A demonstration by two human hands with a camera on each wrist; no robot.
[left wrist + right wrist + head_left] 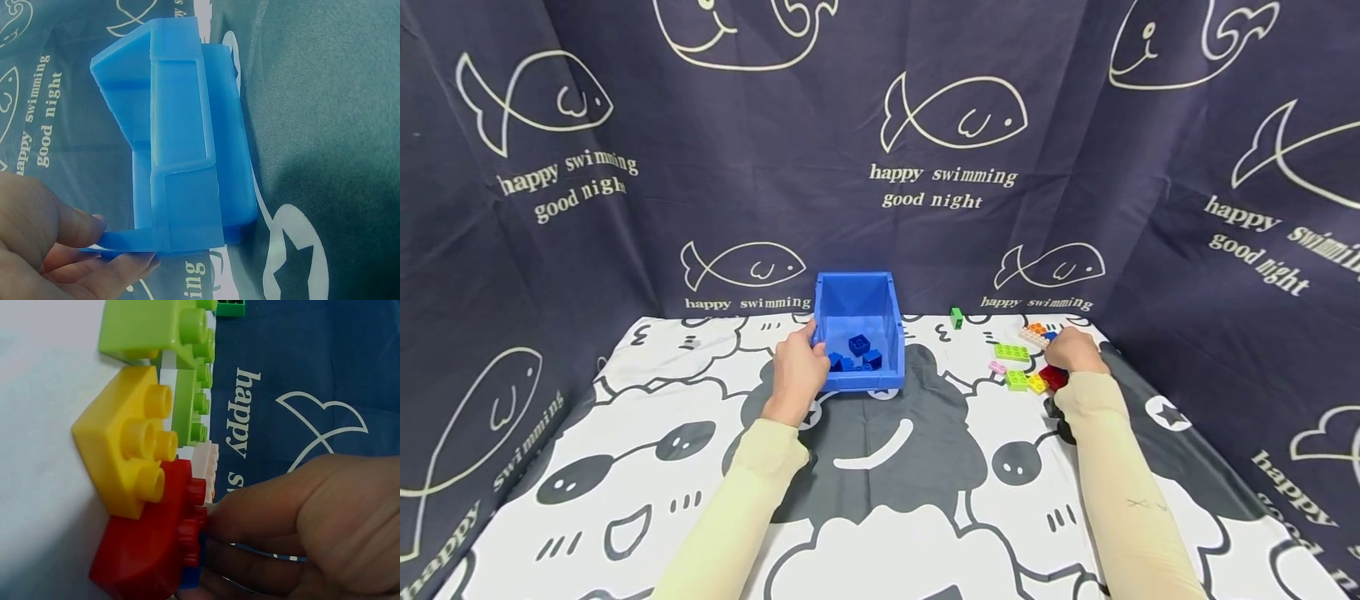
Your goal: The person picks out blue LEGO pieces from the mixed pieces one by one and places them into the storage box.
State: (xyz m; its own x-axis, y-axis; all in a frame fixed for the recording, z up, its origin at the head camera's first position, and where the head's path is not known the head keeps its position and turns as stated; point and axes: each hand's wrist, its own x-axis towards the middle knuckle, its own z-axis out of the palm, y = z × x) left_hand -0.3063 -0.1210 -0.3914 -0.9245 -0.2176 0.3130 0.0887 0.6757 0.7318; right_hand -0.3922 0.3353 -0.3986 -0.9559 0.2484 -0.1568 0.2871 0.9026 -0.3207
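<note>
My left hand (800, 372) grips the left side wall of a blue plastic bin (865, 381), thumb and fingers on either side of its edge in the left wrist view. Several dark blue toy bricks (859, 344) lie inside the bin. On the right, my right hand (1077, 350) reaches down among loose bricks. Its thumb and fingers pinch a blue brick (190, 577), mostly hidden behind a red brick (144, 550). Against the red one stands a yellow brick (119, 444).
Lime green bricks (1012, 352), a pink brick (997, 367), a pale long brick (1034, 337) and an orange brick (1037, 328) lie around the right hand. Farther back stands a green brick (957, 317). A dark printed curtain (850, 225) rises behind the patterned cloth (700, 517).
</note>
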